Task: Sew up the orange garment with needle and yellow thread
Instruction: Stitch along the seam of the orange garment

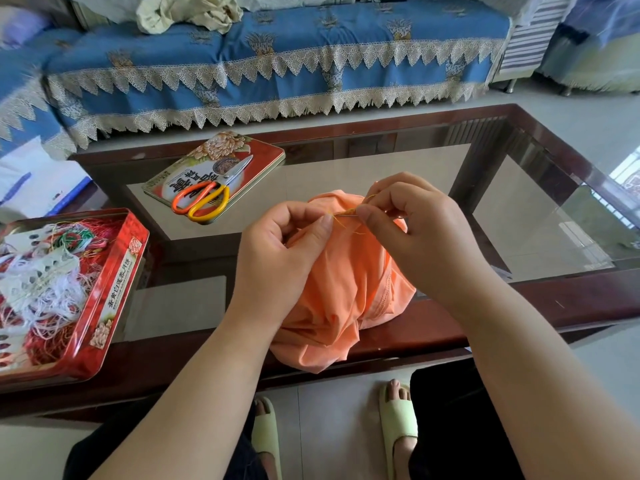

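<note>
Head view, looking down at two bare hands over a glass-topped coffee table (346, 161) with a dark red-brown frame. One orange garment (341, 292), bunched into a mound on the near edge of the table and spilling over its front rail. Left hand (280, 251) curled into the fabric at the top of the mound, thumb pressed against the cloth beside the stitch. Right hand (412, 230) just opposite, thumb and forefinger closed in a narrow pinch on one thin needle (348, 212), lying roughly level between the two thumbs. One strand of yellow thread (346, 224) trailing in short loops at the needle, against the cloth. One pair of scissors (207, 199), one handle loop orange and one yellow, blades shut, resting on one flat tin lid (256, 157) printed with flowers, well apart from the garment at the far left of the glass. One open red tin (114, 296) at the left edge, filled with tangled red, white and green threads. One blue sofa cover (277, 64) with lace trim beyond the table. Two feet in pale green slippers (398, 417) on the floor below.
</note>
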